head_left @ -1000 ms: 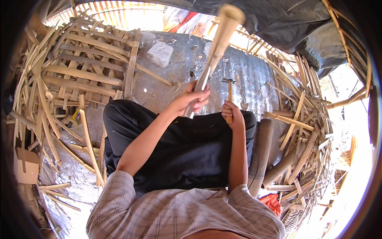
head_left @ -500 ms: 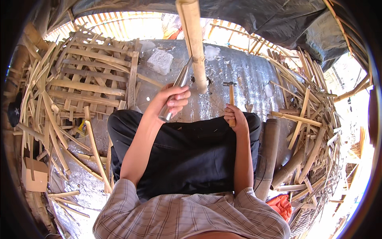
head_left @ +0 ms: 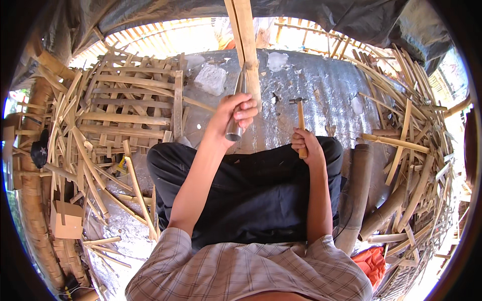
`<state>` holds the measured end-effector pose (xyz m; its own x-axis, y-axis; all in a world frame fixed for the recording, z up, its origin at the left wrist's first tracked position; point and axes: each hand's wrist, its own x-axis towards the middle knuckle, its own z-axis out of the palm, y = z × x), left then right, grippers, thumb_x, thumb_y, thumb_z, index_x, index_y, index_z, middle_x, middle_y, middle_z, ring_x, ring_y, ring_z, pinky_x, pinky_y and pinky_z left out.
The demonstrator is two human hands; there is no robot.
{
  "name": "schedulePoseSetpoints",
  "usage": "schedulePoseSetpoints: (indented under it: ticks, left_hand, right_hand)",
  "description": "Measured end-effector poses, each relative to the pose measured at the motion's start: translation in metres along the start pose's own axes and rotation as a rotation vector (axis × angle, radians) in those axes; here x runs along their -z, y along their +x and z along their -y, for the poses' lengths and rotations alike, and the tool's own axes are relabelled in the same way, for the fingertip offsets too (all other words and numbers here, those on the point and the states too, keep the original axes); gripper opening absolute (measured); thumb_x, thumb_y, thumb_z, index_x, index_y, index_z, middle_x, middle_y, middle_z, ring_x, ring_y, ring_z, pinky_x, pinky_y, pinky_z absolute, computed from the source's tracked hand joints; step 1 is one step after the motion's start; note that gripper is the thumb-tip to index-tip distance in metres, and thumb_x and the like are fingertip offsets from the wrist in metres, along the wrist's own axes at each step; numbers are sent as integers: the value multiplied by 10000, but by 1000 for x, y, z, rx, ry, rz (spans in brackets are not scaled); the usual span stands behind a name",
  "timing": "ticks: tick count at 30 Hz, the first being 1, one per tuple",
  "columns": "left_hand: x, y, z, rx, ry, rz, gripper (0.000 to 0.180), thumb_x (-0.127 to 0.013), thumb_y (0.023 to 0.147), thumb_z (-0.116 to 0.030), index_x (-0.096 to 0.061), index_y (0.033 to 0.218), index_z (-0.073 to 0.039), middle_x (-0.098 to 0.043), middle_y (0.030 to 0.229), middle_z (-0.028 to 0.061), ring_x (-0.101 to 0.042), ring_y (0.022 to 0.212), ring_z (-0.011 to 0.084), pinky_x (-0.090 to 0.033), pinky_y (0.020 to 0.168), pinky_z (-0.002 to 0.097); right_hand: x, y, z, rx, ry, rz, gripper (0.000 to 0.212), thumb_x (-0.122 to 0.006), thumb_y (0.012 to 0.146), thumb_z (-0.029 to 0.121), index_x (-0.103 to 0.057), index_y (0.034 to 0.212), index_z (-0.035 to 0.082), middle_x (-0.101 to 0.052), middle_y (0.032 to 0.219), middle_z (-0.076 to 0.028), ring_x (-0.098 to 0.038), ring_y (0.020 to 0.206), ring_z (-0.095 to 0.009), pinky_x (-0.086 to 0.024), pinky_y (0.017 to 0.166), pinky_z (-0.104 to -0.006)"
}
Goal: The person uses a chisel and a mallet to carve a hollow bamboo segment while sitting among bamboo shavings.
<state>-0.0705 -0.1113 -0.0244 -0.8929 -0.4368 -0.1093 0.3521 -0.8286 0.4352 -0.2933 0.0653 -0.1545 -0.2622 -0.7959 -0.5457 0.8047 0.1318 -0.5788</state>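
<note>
At twelve o'clock the metal tool point(head_left: 233, 131) is silver-grey, the bamboo point(head_left: 247, 45) pale tan; at two, the hammer point(head_left: 300, 118) has a honey-brown handle point(head_left: 301, 122) and dark grey head point(head_left: 298, 101). The trousers point(head_left: 246, 200) are black, the shirt point(head_left: 251, 268) pale with dark checks, the box point(head_left: 67, 224) at eight brown, the cloth point(head_left: 371, 265) at four orange-red.

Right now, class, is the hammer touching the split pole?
Apart: the head view plainly shows a stretch of ground between the hammer and the split pole.

Metal tool point(head_left: 233, 131) is smooth & shiny, hammer hndl point(head_left: 301, 119) wood, white block point(head_left: 211, 79) rough/matt
</note>
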Motion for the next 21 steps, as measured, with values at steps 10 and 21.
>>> schedulePoseSetpoints:
  ticks: [10, 21]
  left_hand:
    - [-5, 26, -21, -6, -178, -38, 142, -532, 977, 17, -472, 849, 29, -478, 740, 19, -454, 503, 24, -419, 413, 171]
    - [-15, 51, -21, 61, -146, -16, 249, -546, 954, 9, -452, 728, -31, -455, 673, 5, -455, 488, 27, -438, 430, 169]
  right_hand:
    - [0, 0, -3, 16, 17, -2, 201, -606, 967, 59, -448, 858, 119, -343, 649, 95, -299, 489, 4, -240, 424, -182]
    - [1, -1, -3, 25, 31, 7, 222, -624, 954, 55, -441, 849, 127, -346, 643, 88, -300, 496, -7, -245, 426, -193]
